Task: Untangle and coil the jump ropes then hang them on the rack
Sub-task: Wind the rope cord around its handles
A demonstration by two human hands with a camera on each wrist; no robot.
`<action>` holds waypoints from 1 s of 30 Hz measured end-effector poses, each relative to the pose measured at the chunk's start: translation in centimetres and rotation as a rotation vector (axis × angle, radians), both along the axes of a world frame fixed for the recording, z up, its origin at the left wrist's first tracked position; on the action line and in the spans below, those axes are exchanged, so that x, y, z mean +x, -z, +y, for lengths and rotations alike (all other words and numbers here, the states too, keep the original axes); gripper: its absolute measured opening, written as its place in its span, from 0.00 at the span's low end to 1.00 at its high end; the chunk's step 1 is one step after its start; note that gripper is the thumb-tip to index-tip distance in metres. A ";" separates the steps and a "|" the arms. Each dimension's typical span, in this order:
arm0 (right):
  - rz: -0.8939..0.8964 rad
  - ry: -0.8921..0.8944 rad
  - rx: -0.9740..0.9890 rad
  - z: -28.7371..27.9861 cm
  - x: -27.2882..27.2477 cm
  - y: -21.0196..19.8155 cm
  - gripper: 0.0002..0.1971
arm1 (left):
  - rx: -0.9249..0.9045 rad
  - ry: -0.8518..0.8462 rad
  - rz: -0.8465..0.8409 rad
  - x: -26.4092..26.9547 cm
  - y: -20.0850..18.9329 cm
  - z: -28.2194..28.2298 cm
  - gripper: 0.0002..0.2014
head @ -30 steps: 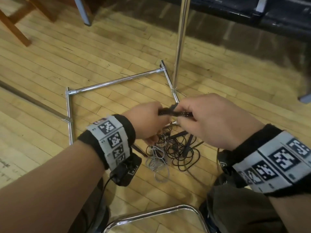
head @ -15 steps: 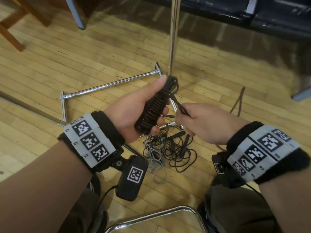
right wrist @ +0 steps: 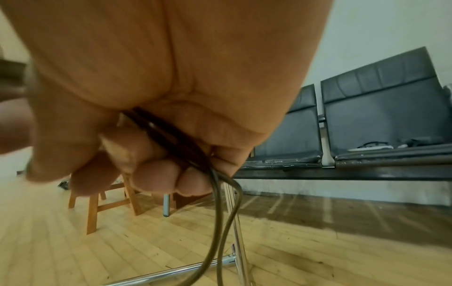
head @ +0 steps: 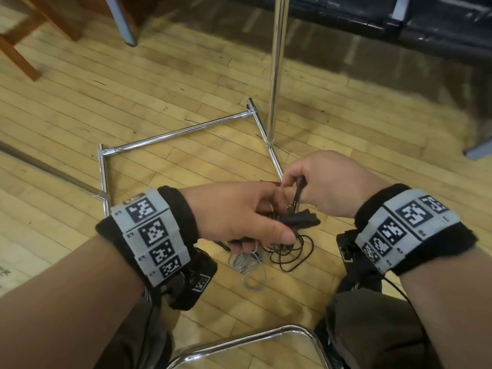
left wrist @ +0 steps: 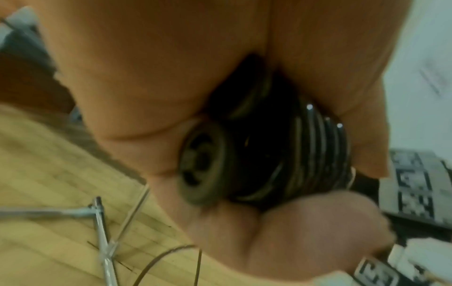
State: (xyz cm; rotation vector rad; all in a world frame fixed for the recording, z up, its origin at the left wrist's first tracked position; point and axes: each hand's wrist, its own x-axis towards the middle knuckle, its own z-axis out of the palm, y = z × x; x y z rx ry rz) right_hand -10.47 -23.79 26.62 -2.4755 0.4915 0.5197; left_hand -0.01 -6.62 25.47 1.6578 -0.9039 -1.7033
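Wooden floorboards [head: 186, 83] run under us, black seats [right wrist: 381, 108] behind. Above the rack's base [head: 175, 133], our left hand [head: 239, 217] grips the coiled rope bundle [head: 300, 218], lying crosswise; our right hand [head: 327, 182] pinches its loose cord [right wrist: 217, 193].

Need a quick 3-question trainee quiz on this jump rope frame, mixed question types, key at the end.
1. True or false: the left hand grips a black rope bundle wound round its handles.
2. What does the right hand hold? A) a loose strand of black cord B) the chrome rack pole C) nothing
3. Fill in: the tangled ropes not yet coiled lie on the wooden ____.

Key: 1 true; 2 A; 3 floor.
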 end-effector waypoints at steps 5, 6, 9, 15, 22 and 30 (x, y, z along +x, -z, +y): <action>0.194 -0.158 -0.127 1.3 0.8 -1.3 0.03 | 0.073 0.161 -0.165 -0.5 0.5 0.3 0.15; 0.236 -0.194 -0.168 1.5 1.0 -1.5 0.03 | 0.079 0.174 -0.222 -0.7 0.5 0.1 0.15; 0.178 -0.207 -0.263 1.7 0.7 -1.9 0.04 | 0.115 0.183 -0.430 -0.9 0.9 -0.2 0.17; -0.033 -0.112 -0.111 2.1 -0.1 -1.2 0.12 | 0.186 -0.127 -0.641 0.2 1.5 -0.8 0.17; -0.090 -0.004 -0.030 1.1 -0.3 -0.6 0.12 | 0.065 -0.454 -0.389 0.9 1.4 -0.6 0.15; -0.105 0.072 0.109 1.0 -0.2 0.0 0.13 | -0.135 -0.765 -0.041 0.3 1.3 -1.2 0.17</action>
